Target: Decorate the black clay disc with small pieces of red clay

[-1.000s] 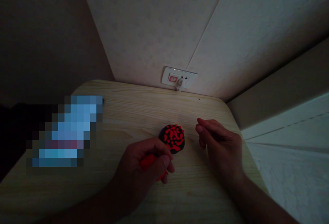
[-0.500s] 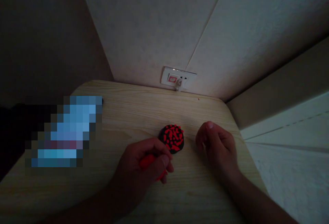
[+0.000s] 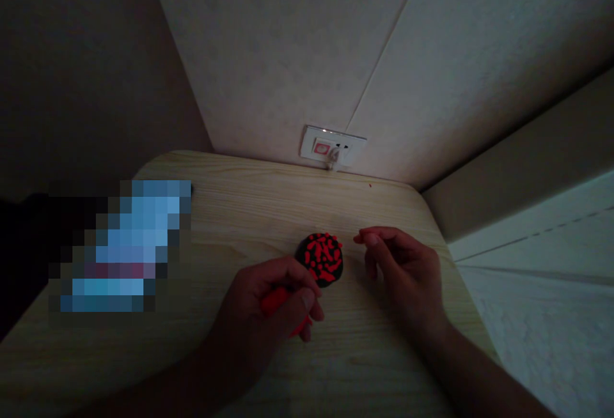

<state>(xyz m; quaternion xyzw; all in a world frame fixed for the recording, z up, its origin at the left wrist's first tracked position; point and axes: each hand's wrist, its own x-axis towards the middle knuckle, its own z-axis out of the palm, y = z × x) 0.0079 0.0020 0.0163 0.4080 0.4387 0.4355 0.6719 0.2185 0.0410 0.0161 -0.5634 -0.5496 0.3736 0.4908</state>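
A lump of red modelling clay (image 3: 274, 303) sits in my left hand (image 3: 268, 322), whose fingers curl around it. Just beyond those fingertips lies a round black disc (image 3: 314, 255) on the table, its top dotted with several small red pieces and strips. To the right of the disc, my right hand (image 3: 405, 268) is closed in a pinch. A small red bit of clay (image 3: 357, 238) shows at the tips of its thumb and forefinger, apart from the disc.
The light wooden tabletop (image 3: 249, 197) meets the wall at the back. A socket (image 3: 352, 149) with a clear plug is on that wall. A pixelated bright screen (image 3: 139, 232) lies at the left. A tiny red crumb (image 3: 369, 185) rests near the back edge.
My right thumb and forefinger have stretched out leftward toward the disc, and a small red bit now shows at their tips. My left hand has stayed in place with the clay lump.
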